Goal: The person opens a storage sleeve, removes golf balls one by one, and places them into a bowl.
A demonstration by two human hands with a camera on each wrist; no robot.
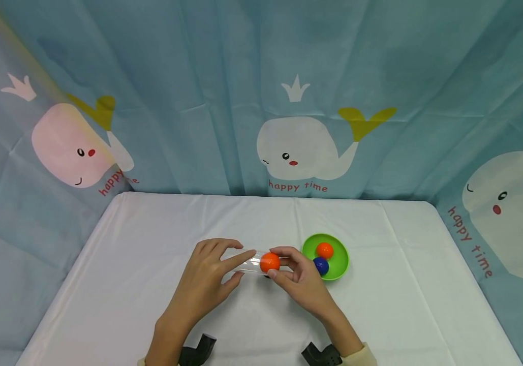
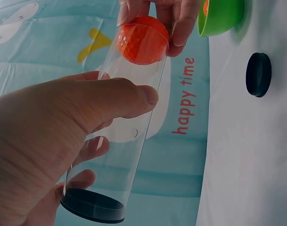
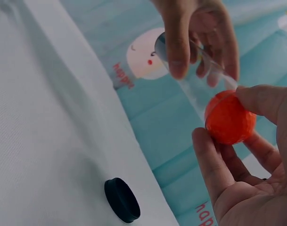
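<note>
White cloth covers the tabletop [image 1: 151, 284], and a blue whale-print curtain [image 1: 288, 76] is hung behind it. A clear plastic tube [image 2: 129, 136] is gripped by the left hand [image 1: 208, 282] and held lying sideways just above the cloth, its far end closed by a black cap. An orange ball [image 1: 270, 262] is pinched by the right hand [image 1: 300, 282] at the tube's open mouth. A loose black cap [image 3: 121, 199] is seen on the cloth below. Just right, a green bowl [image 1: 340, 256] is set, holding an orange and a blue ball.
</note>
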